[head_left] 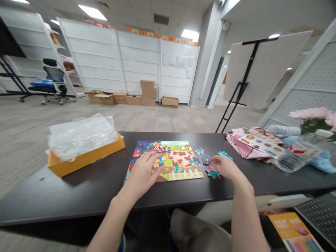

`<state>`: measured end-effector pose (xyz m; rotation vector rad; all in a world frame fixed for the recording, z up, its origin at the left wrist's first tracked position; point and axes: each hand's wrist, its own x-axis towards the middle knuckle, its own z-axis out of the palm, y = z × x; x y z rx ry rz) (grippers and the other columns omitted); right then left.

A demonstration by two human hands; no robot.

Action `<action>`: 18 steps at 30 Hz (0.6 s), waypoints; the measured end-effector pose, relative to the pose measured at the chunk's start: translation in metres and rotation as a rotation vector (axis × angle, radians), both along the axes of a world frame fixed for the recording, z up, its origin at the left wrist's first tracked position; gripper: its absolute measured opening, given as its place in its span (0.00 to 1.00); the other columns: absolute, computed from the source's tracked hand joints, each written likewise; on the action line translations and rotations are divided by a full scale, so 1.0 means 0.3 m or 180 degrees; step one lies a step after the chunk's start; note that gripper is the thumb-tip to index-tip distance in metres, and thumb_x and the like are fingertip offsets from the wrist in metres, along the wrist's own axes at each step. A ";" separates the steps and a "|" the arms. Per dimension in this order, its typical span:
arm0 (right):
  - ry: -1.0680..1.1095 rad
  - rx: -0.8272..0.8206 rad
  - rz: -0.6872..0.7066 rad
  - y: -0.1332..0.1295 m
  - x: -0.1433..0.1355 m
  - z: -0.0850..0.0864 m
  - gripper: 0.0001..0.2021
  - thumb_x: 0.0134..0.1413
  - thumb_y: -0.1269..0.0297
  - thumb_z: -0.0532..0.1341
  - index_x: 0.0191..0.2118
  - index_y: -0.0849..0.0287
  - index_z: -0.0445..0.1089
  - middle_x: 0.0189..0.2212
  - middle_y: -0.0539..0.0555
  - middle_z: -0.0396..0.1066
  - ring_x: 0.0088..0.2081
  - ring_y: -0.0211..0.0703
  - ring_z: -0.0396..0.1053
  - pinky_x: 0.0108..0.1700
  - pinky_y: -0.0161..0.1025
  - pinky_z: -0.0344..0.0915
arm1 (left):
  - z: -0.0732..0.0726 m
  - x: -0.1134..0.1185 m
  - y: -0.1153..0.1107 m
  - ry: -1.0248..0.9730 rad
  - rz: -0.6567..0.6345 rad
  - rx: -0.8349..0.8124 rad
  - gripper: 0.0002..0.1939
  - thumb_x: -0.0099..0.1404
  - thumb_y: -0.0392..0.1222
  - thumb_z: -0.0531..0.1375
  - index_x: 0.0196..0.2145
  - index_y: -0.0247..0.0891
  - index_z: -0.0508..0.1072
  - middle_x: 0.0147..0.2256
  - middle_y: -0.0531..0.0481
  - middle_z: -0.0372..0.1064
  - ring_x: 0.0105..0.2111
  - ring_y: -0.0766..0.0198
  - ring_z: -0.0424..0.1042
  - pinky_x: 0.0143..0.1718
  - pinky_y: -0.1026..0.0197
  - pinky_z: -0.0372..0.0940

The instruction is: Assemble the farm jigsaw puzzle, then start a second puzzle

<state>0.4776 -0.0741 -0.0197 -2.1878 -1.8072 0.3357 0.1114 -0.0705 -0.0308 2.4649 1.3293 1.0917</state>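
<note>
A colourful farm jigsaw puzzle [183, 159] lies flat on the black table, showing a spotted cow, a red barn and a white fence. My left hand [147, 168] rests on its left half with fingers stretched out and covers part of the picture. To the right of the board, several loose puzzle pieces [213, 172] lie close together. My right hand [224, 166] is over them, its fingertips pinched on a puzzle piece [206, 160] that they partly hide. Another loose piece [200, 151] lies near the board's upper right corner.
A yellow box [91, 159] with clear plastic wrap [81, 134] stands at the left. At the right are folded cloths [249, 148], a sticker sheet [261, 145], a plastic bottle [296, 155] and pink flowers [312, 113]. The black table's [173, 196] front edge is near my lap.
</note>
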 end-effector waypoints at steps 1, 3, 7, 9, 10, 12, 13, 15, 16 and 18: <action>-0.0127 0.0106 -0.0027 0.017 -0.010 -0.003 0.15 0.56 0.71 0.58 0.46 0.60 0.79 0.41 0.59 0.79 0.38 0.47 0.76 0.40 0.38 0.66 | 0.006 -0.003 0.002 -0.0031 0.0036 -0.0007 0.18 0.70 0.43 0.58 0.56 0.43 0.71 0.56 0.43 0.70 0.58 0.50 0.68 0.60 0.45 0.64; -0.0377 0.0370 -0.0028 0.062 -0.046 -0.009 0.15 0.59 0.70 0.57 0.48 0.60 0.78 0.46 0.61 0.78 0.46 0.50 0.75 0.48 0.40 0.65 | 0.018 -0.011 0.004 -0.0085 0.0096 -0.0030 0.18 0.70 0.43 0.58 0.57 0.43 0.71 0.56 0.44 0.70 0.57 0.50 0.68 0.60 0.46 0.64; -0.0759 0.0462 -0.0015 0.160 -0.118 -0.038 0.17 0.63 0.62 0.57 0.52 0.63 0.75 0.51 0.66 0.75 0.54 0.57 0.71 0.56 0.46 0.62 | 0.028 -0.041 0.013 -0.0207 0.0277 0.0005 0.15 0.70 0.44 0.58 0.53 0.43 0.74 0.53 0.45 0.72 0.55 0.51 0.70 0.58 0.47 0.65; -0.0828 0.0325 -0.0089 0.192 -0.138 -0.056 0.21 0.62 0.61 0.58 0.57 0.64 0.71 0.53 0.68 0.74 0.56 0.61 0.70 0.55 0.49 0.63 | 0.024 -0.067 0.022 -0.0332 0.0398 0.0013 0.14 0.70 0.44 0.57 0.51 0.42 0.74 0.51 0.45 0.73 0.53 0.52 0.71 0.56 0.48 0.66; -0.0828 0.0246 -0.0130 0.204 -0.142 -0.063 0.22 0.62 0.61 0.58 0.59 0.64 0.69 0.54 0.69 0.73 0.56 0.63 0.70 0.54 0.50 0.64 | 0.019 -0.081 0.027 -0.0425 0.0459 0.0000 0.14 0.70 0.44 0.57 0.50 0.41 0.75 0.50 0.44 0.74 0.52 0.52 0.72 0.55 0.48 0.67; -0.0814 0.0109 -0.0196 0.219 -0.144 -0.075 0.25 0.61 0.64 0.58 0.63 0.64 0.65 0.56 0.70 0.72 0.56 0.64 0.70 0.53 0.51 0.65 | 0.009 -0.109 0.036 -0.0639 0.0577 -0.0058 0.14 0.69 0.44 0.57 0.49 0.39 0.75 0.48 0.44 0.75 0.49 0.54 0.74 0.54 0.50 0.68; -0.0807 0.0070 -0.0227 0.225 -0.143 -0.078 0.26 0.61 0.65 0.57 0.63 0.63 0.64 0.57 0.69 0.71 0.56 0.64 0.70 0.52 0.52 0.65 | 0.004 -0.123 0.040 -0.0736 0.0623 -0.0100 0.13 0.69 0.44 0.57 0.48 0.39 0.75 0.47 0.44 0.75 0.48 0.54 0.74 0.53 0.51 0.68; -0.0776 0.0062 -0.0300 0.235 -0.134 -0.084 0.27 0.60 0.66 0.58 0.65 0.62 0.63 0.57 0.68 0.71 0.57 0.64 0.69 0.53 0.51 0.66 | -0.004 -0.144 0.045 -0.0871 0.0683 -0.0173 0.13 0.68 0.43 0.57 0.47 0.39 0.75 0.46 0.44 0.76 0.46 0.56 0.76 0.53 0.52 0.69; -0.0743 0.0076 -0.0340 0.240 -0.128 -0.087 0.28 0.59 0.66 0.59 0.65 0.62 0.62 0.57 0.67 0.71 0.57 0.63 0.69 0.53 0.51 0.66 | -0.006 -0.153 0.046 -0.0907 0.0699 -0.0197 0.13 0.67 0.43 0.57 0.46 0.39 0.75 0.45 0.44 0.77 0.46 0.56 0.76 0.53 0.52 0.69; -0.0646 0.0119 -0.0406 0.251 -0.114 -0.095 0.29 0.57 0.67 0.60 0.64 0.61 0.63 0.55 0.66 0.73 0.56 0.60 0.70 0.54 0.49 0.66 | -0.007 -0.166 0.045 -0.0944 0.0720 -0.0212 0.13 0.67 0.43 0.57 0.46 0.39 0.76 0.45 0.45 0.77 0.46 0.56 0.76 0.53 0.51 0.69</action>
